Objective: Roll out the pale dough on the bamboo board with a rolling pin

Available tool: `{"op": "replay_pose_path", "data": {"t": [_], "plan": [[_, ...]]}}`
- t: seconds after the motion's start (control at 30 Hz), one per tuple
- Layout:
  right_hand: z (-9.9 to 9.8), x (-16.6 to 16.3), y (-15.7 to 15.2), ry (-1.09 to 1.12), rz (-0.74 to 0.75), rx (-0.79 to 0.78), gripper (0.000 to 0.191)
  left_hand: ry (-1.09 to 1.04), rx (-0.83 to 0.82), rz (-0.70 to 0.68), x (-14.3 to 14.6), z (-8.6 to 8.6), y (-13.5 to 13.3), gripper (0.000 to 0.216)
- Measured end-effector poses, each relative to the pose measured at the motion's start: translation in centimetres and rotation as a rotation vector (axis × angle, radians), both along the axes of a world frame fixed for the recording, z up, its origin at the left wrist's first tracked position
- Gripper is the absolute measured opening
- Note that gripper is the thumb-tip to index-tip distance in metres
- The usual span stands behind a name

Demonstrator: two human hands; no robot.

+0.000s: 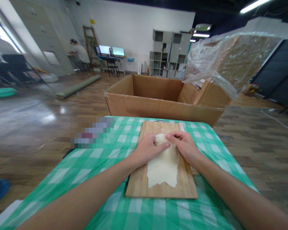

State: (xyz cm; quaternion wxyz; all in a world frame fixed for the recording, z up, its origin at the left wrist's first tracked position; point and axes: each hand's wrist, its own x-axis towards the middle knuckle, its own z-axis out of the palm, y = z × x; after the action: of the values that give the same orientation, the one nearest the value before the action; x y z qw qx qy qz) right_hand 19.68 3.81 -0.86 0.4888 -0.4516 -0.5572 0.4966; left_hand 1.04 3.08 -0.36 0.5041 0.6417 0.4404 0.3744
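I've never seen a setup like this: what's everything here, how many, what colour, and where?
Dough sheet: 1, cream, on board
Wooden cutting board: 1, light brown, on tablecloth
Checked tablecloth: 1, green-white, under board
Pixelated item: 1, unclear, tablecloth's far left
Cardboard box: 1, brown, beyond tablecloth
Plastic wrap: uncounted, clear, over cardboard at right
Rolled mat: 1, grey-green, floor, left
Basin: 1, turquoise, far left
Lit monitors: 2, pale screens, back
Cabinets: 2, grey, back wall
Seated person: at least 1, white top, back left
Left grip: 1, bare hand, on dough
Right grip: 1, bare hand, at dough's far end
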Motion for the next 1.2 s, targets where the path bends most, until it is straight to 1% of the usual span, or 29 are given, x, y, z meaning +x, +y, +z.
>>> {"op": "replay_pose_path", "data": {"t": [0.07, 0.17, 0.23, 0.37, 0.43, 0.53, 0.6, 0.77, 0.87, 0.97, 1.13, 1.2], "plan": [[0.0, 0.0, 0.1, 0.059, -0.002, -0.025, 0.033, -0.052, -0.026, -0.014, 0.1, -0.2, 0.1, 0.039], [-0.1, 0.0, 0.1, 0.156, 0.034, -0.102, 0.034, -0.247, -0.100, -0.015, 0.2, -0.5, 0.1, 0.042], [0.0, 0.0, 0.1, 0.162, 0.055, -0.127, 0.036, -0.341, -0.143, 0.011, 0.2, -0.4, 0.1, 0.043], [0.2, 0.0, -0.1, 0.121, 0.059, -0.117, 0.039, -0.335, -0.163, 0.024, 0.3, -0.1, -0.2, 0.041], [0.3, 0.0, -0.1, 0.151, 0.060, -0.141, 0.042, -0.310, -0.156, 0.043, 0.3, 0.0, -0.3, 0.040], [0.4, 0.0, -0.1, 0.187, 0.105, -0.178, 0.047, -0.311, -0.138, 0.089, 0.2, -0.1, -0.2, 0.040], [0.2, 0.1, -0.1, 0.177, 0.111, -0.171, 0.045, -0.354, -0.147, 0.115, 0.2, -0.2, 0.0, 0.041], [0.0, 0.0, 0.0, 0.200, 0.022, -0.135, 0.042, -0.464, -0.196, 0.170, 0.4, -0.7, 0.1, 0.043], [0.3, -0.1, -0.2, 0.208, 0.071, -0.153, 0.044, -0.484, -0.210, 0.171, 0.4, -0.4, 0.1, 0.044], [0.6, 0.0, -0.5, 0.156, 0.124, -0.155, 0.045, -0.423, -0.185, 0.131, -0.1, 0.5, 0.2, 0.045], [0.8, -0.1, -0.9, 0.044, 0.185, -0.086, 0.046, -0.101, -0.077, -0.022, -1.6, 2.7, 0.5, 0.036], [0.7, -0.2, -0.9, 0.001, 0.190, -0.054, 0.049, 0.008, -0.017, -0.047, -1.9, 3.1, 0.6, 0.030]]}}
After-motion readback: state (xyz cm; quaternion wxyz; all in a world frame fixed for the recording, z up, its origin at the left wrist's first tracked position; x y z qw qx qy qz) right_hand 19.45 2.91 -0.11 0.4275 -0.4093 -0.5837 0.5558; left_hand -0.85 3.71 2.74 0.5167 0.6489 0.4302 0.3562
